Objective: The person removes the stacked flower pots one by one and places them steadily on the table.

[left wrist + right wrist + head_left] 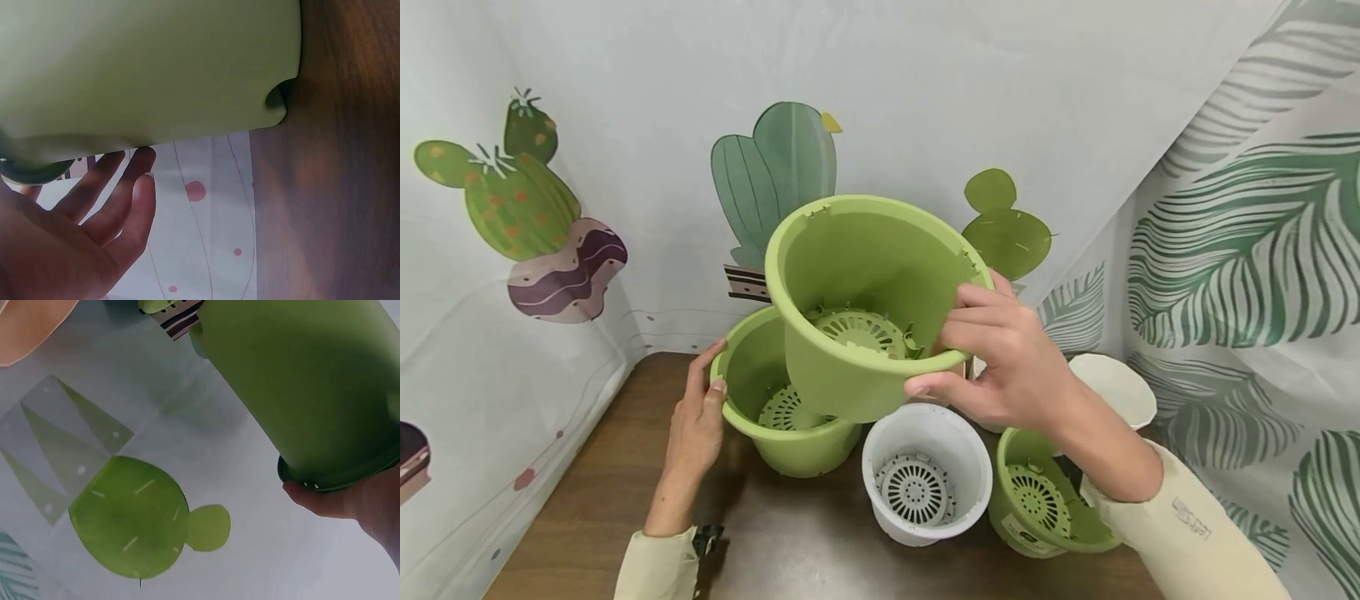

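My right hand (1007, 358) grips the rim of a large green flowerpot (850, 387), fingers over the inside and thumb along the outer side. This pot is raised and tilted, its mouth toward me, its slotted bottom showing. Below it and to the left, a second green flowerpot (801, 454) stands upright on the table. At that pot's left rim, my left hand (692, 429) holds on with fingers and thumb. In the left wrist view, several fingers (128, 187) lie close along the pot's outer wall. The raised pot overlaps part of the lower pot's mouth.
A white pot (880, 479) with a slotted bottom stands in the middle of the brown table (760, 533). Right of it is a smaller green pot (1078, 525) with a label, partly behind my forearm. A white container (1112, 387) is farther back. Cactus-printed cloth (887, 100) hangs behind.
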### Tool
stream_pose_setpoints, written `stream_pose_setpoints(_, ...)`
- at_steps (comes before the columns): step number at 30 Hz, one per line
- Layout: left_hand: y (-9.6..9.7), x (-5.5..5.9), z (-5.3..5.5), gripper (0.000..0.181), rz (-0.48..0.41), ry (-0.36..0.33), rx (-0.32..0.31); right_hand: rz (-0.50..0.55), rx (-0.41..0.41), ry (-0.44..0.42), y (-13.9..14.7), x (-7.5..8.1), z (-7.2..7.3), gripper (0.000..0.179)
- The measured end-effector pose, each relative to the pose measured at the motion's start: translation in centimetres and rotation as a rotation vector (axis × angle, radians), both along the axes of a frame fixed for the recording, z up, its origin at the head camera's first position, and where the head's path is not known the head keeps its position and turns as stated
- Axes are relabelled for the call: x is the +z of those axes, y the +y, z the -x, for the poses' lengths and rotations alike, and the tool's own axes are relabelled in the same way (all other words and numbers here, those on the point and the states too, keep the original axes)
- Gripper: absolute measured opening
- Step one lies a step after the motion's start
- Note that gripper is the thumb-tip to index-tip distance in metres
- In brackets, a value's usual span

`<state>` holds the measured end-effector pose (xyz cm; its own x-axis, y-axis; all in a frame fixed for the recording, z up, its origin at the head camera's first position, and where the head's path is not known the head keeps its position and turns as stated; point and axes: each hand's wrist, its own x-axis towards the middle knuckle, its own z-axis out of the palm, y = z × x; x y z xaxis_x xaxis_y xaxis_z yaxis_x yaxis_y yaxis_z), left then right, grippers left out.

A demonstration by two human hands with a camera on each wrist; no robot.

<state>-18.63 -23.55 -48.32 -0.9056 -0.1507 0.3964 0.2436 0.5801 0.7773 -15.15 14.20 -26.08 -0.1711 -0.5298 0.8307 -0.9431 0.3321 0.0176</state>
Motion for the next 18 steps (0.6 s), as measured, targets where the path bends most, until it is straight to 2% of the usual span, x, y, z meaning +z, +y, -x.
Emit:
stream_pose_setpoints(8,0.0,0.0,-0.1,0.051,0.001,0.002,-0.006,0.021,-0.009,0.021,1.4,0.1,-1.5,0.054)
stream_pose_setpoints(18,0.0,0.0,0.0,0.051,0.005,0.014,-0.004,0.066,-0.031,-0.017,2.8,0.5,-3.2,0.051)
